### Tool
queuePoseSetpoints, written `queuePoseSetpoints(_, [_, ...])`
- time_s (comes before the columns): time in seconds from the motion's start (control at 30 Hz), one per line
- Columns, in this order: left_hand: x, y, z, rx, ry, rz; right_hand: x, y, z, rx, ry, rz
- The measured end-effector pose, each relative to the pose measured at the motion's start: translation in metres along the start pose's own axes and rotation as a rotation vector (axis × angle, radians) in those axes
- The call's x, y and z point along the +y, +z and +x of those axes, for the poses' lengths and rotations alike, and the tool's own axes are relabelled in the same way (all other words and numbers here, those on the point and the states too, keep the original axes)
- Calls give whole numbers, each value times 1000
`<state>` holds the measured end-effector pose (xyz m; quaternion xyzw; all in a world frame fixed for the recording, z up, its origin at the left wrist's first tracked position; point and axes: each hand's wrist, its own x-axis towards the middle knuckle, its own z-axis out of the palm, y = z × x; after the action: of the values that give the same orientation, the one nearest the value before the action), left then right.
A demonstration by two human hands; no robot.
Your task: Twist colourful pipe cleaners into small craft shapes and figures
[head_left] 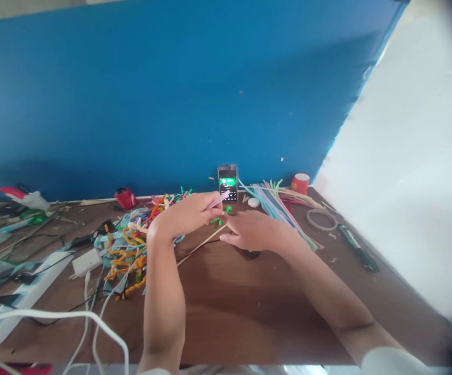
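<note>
My left hand (195, 212) is closed on a pale lilac piece (218, 199) that looks like a pipe cleaner; it sticks out past the fingers, up to the right. Just right of it is my right hand (255, 229), palm down, fingertips close to or touching the left fingertips. Its thumb stands apart from the fingers, and I see nothing held there. A thin pale yellow stem (201, 244) runs from between the hands down to the left. Small green curled pieces (228, 209) lie behind the fingertips.
Twisted orange pipe cleaners (126, 255) pile up left. A pastel bundle of pipe cleaners (278, 205) lies right, near a tape roll (322, 220), a marker (359, 249) and a red paper cup (300, 183). A phone (228, 183) leans on the blue wall. White cables cross a power strip (34, 291).
</note>
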<state>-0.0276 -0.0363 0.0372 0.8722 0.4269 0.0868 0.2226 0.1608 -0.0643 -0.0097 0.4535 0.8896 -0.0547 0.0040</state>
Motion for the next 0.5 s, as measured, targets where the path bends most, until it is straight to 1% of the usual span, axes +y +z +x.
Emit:
queuePoseSetpoints(0.07, [3,0,-1,-23,23,1,1,1,1,-6,5,-6])
queuePoseSetpoints(0.2, [5,0,1,-73,30,-4,1,-1,0,58,1,-21])
queuePoseSetpoints(0.37, [5,1,3,-91,19,-24,-1,-5,-3,53,8,-18])
queuePoseSetpoints(0.5, [7,2,2,-68,21,-14,-2,-5,-4,57,2,-12])
